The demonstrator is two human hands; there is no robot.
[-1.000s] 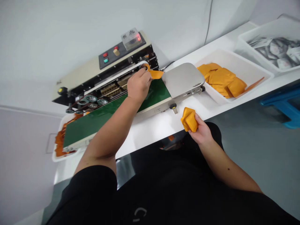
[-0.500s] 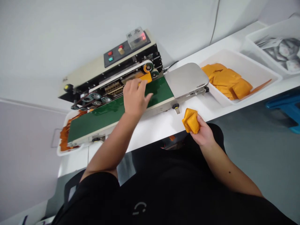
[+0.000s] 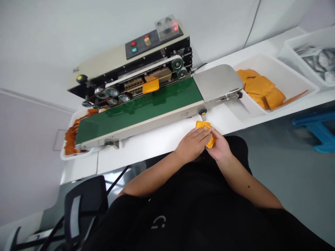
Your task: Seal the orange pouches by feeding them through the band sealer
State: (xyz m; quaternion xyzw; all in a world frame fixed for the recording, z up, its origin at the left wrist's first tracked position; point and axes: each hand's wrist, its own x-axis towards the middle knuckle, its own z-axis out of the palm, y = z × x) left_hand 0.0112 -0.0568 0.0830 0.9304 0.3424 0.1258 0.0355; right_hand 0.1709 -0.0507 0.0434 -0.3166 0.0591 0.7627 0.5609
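Close to the table's front edge, my right hand (image 3: 220,148) is wrapped round a few small orange packets (image 3: 202,124). My left hand (image 3: 192,143) lies over the top of them, its fingers closed on the packets and hiding part of them. Beyond both hands stands a band sealing machine (image 3: 104,68) with a green conveyor belt (image 3: 136,109). A single orange packet (image 3: 151,86) is caught by its upper edge in the machine's sealing band, hanging above the belt, apart from my hands.
A white bin (image 3: 295,78) of orange packets stands right of the machine's metal plate (image 3: 218,82). Another white bin (image 3: 290,45) holds grey packets. At the belt's left end sits a bin (image 3: 68,157) of orange packets. A blue stool (image 3: 314,125) and black chair (image 3: 86,195) are nearby.
My left hand has left the packet at the sealing machine and come down right onto the packets in my right hand. The packet in the machine has travelled left along the band.
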